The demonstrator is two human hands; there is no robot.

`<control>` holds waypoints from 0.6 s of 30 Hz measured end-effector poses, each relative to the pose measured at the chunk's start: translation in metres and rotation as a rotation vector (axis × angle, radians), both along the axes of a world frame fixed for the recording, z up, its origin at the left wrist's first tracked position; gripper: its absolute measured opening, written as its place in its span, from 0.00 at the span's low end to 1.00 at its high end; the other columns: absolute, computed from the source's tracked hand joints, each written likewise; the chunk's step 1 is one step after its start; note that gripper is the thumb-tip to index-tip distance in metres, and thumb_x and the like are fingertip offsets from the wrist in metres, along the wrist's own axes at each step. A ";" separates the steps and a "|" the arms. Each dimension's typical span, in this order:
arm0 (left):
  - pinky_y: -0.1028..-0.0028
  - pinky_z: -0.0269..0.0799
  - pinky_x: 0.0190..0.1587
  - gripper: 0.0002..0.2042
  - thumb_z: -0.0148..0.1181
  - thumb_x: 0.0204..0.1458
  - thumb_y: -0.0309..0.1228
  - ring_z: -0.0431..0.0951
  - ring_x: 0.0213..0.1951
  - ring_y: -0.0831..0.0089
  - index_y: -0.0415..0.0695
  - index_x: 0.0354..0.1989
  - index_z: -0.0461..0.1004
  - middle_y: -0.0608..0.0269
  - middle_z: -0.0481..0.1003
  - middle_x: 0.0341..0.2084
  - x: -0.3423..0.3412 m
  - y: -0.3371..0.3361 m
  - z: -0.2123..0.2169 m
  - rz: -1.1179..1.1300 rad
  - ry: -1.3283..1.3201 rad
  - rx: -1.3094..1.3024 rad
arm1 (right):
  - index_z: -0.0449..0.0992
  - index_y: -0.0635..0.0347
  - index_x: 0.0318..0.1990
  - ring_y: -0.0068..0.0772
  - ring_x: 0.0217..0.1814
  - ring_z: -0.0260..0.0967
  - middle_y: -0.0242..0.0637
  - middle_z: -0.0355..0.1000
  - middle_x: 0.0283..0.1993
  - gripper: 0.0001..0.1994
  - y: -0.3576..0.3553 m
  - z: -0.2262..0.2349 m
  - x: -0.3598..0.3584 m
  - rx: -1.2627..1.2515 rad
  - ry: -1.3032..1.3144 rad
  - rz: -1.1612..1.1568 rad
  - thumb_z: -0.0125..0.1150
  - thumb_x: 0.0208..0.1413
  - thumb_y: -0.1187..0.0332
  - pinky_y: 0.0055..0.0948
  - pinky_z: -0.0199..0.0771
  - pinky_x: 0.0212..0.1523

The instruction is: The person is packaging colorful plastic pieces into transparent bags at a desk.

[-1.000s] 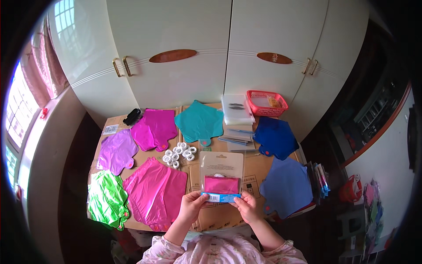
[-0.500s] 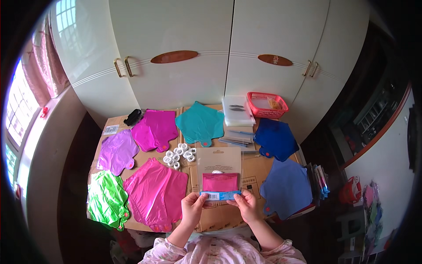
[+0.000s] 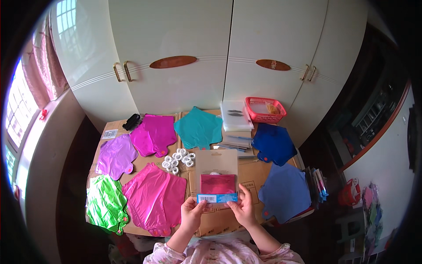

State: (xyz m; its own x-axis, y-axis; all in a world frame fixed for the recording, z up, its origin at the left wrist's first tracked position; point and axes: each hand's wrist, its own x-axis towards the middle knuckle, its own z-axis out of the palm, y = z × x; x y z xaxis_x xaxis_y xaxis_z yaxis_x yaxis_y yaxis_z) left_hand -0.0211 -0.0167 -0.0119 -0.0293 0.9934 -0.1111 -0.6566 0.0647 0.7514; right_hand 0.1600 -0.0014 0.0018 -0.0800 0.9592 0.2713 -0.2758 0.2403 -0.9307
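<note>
Over the near middle of the table I hold up a clear packet (image 3: 216,160) with a beige card back, a folded pink foil piece (image 3: 218,184) and a blue strip (image 3: 216,198) along its lower edge. My left hand (image 3: 192,214) pinches the lower left corner, thumb on the strip. At the lower right, my right hand (image 3: 244,213) has its thumb pressed on the strip and a forefinger raised beside the packet. White ribbon rolls (image 3: 178,159) lie in a cluster just beyond it. A flat pink foil balloon (image 3: 154,198) spreads out left of my hands.
Flat foil balloons ring the cardboard-covered table: green (image 3: 105,202), lilac (image 3: 116,156), magenta (image 3: 153,134), teal (image 3: 198,127), dark blue (image 3: 274,143) and blue (image 3: 285,191). A stack of clear sleeves (image 3: 236,123) and a red basket (image 3: 263,117) stand at the back, against white cupboards (image 3: 176,26).
My right thumb has slid inward along the blue strip, and the right forefinger has lifted off to the side. The packet has shifted slightly left. The whole view has tilted a little.
</note>
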 end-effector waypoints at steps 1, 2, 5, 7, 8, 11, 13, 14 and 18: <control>0.73 0.78 0.36 0.03 0.57 0.54 0.22 0.80 0.32 0.71 0.40 0.33 0.69 0.59 0.77 0.29 0.000 0.000 0.001 0.008 -0.012 -0.002 | 0.51 0.63 0.62 0.27 0.43 0.72 0.40 0.70 0.45 0.27 0.000 -0.005 0.002 0.081 -0.054 0.005 0.54 0.56 0.81 0.25 0.75 0.45; 0.73 0.78 0.36 0.03 0.57 0.53 0.22 0.80 0.32 0.71 0.40 0.32 0.69 0.59 0.77 0.29 -0.001 0.000 0.002 0.016 -0.024 -0.005 | 0.56 0.63 0.60 0.27 0.44 0.72 0.41 0.71 0.44 0.26 0.000 -0.005 0.003 0.096 -0.051 -0.001 0.55 0.54 0.82 0.24 0.74 0.45; 0.75 0.76 0.33 0.04 0.57 0.53 0.21 0.79 0.31 0.72 0.43 0.31 0.68 0.60 0.77 0.28 0.001 0.000 0.002 0.036 -0.014 0.006 | 0.59 0.64 0.58 0.26 0.44 0.72 0.41 0.72 0.43 0.24 0.000 -0.004 0.008 0.057 -0.147 0.002 0.56 0.54 0.82 0.23 0.73 0.45; 0.76 0.75 0.32 0.04 0.57 0.53 0.21 0.79 0.31 0.72 0.43 0.31 0.68 0.59 0.77 0.28 0.002 -0.001 0.001 0.041 0.000 0.009 | 0.61 0.64 0.57 0.25 0.45 0.71 0.42 0.73 0.43 0.22 0.000 -0.002 0.007 0.023 -0.111 0.000 0.57 0.54 0.82 0.23 0.73 0.46; 0.75 0.75 0.33 0.05 0.57 0.53 0.21 0.79 0.32 0.72 0.43 0.31 0.68 0.59 0.77 0.28 0.002 -0.001 -0.001 0.038 0.003 0.002 | 0.62 0.64 0.56 0.25 0.45 0.71 0.42 0.73 0.42 0.22 -0.002 -0.001 0.007 0.003 -0.093 -0.002 0.57 0.54 0.82 0.23 0.73 0.46; 0.73 0.76 0.36 0.05 0.58 0.51 0.20 0.79 0.35 0.71 0.42 0.33 0.69 0.58 0.77 0.30 0.005 -0.002 -0.002 0.045 -0.129 0.016 | 0.62 0.64 0.53 0.25 0.44 0.71 0.40 0.73 0.42 0.19 -0.003 -0.006 0.002 0.009 -0.019 -0.028 0.57 0.54 0.82 0.23 0.73 0.46; 0.71 0.77 0.39 0.06 0.58 0.51 0.20 0.79 0.36 0.70 0.41 0.36 0.70 0.58 0.77 0.32 0.012 -0.005 0.004 0.032 -0.246 0.019 | 0.62 0.63 0.50 0.24 0.44 0.71 0.40 0.73 0.41 0.17 -0.008 -0.008 -0.006 0.014 0.008 -0.061 0.56 0.54 0.82 0.22 0.73 0.45; 0.70 0.77 0.40 0.07 0.58 0.51 0.20 0.79 0.36 0.69 0.40 0.38 0.70 0.57 0.77 0.33 0.018 -0.008 0.013 0.014 -0.296 0.012 | 0.62 0.62 0.48 0.24 0.43 0.71 0.40 0.73 0.41 0.16 -0.010 -0.009 -0.012 0.019 0.021 -0.079 0.56 0.54 0.82 0.22 0.73 0.45; 0.68 0.77 0.40 0.10 0.58 0.51 0.20 0.79 0.34 0.68 0.36 0.43 0.71 0.56 0.77 0.35 0.027 -0.008 0.001 0.034 -0.188 0.042 | 0.59 0.58 0.41 0.20 0.34 0.70 0.35 0.72 0.34 0.16 -0.019 -0.022 -0.028 -0.060 0.057 -0.112 0.60 0.52 0.81 0.18 0.69 0.37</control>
State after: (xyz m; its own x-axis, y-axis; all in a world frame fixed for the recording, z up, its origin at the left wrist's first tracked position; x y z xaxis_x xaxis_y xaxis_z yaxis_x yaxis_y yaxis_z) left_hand 0.0055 -0.0242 -0.0113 -0.0458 0.9961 -0.0758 -0.7870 0.0108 0.6169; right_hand 0.1316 -0.0201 -0.0200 0.0421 0.9760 0.2138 -0.3036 0.2164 -0.9279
